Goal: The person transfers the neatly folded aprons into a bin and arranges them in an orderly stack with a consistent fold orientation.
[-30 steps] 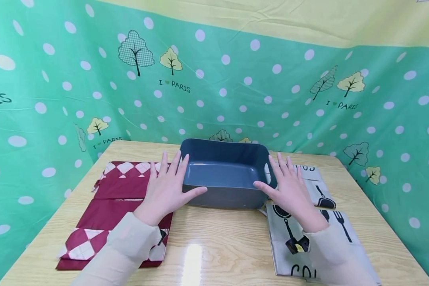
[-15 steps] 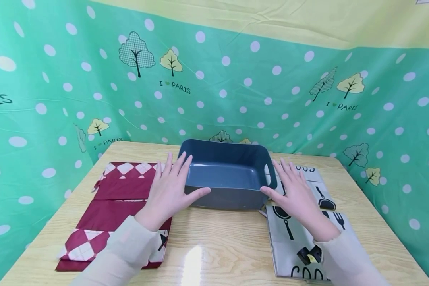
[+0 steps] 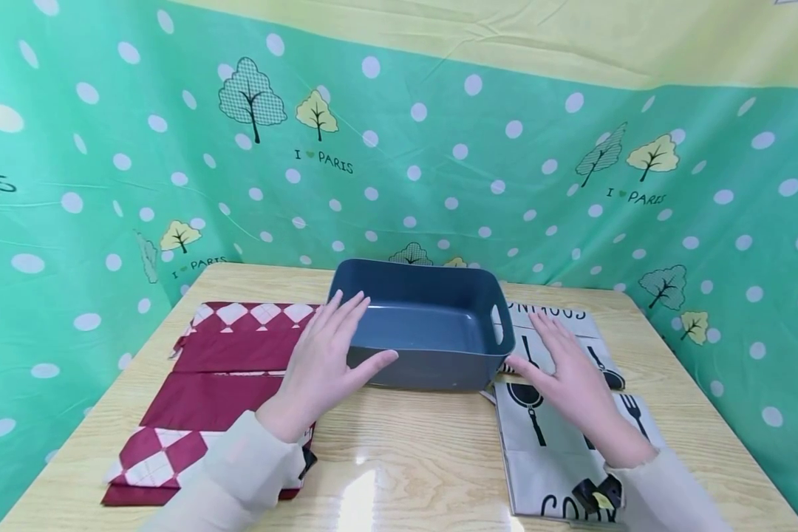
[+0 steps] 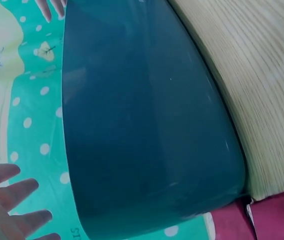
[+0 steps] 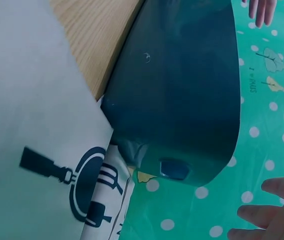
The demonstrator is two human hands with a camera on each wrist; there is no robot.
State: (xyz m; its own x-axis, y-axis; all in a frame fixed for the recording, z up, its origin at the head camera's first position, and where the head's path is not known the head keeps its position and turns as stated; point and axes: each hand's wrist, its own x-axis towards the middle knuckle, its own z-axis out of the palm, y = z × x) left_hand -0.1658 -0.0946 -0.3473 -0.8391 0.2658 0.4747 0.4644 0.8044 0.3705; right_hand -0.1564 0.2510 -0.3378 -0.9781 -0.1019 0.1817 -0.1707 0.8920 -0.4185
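Observation:
A dark blue-grey plastic storage bin [image 3: 432,369] with a handle hole in its right end stands at the middle back of the table. My left hand [image 3: 326,362], fingers spread, hovers before the bin's left front corner and holds nothing. To the right of the bin, my right hand [image 3: 572,380] hangs with straight fingers over folded light grey cloths [image 3: 539,473] printed with pans and forks. In the left wrist view the bin's wall [image 4: 147,110] fills the middle, apart from the fingers [image 4: 19,195]. The right wrist view also shows a gap between the bin [image 5: 177,85] and the fingers [image 5: 262,215].
Folded maroon cloth [image 3: 206,399] with white diamonds lies on the left side of the table. Bare wood of the wooden table [image 3: 412,451] shows between the cloths. A green dotted curtain [image 3: 399,177] hangs close behind and at both sides.
My right hand has moved to the right and slightly down, away from the bin's right end. The left hand has shifted a little to the right. The bin and cloths look unmoved.

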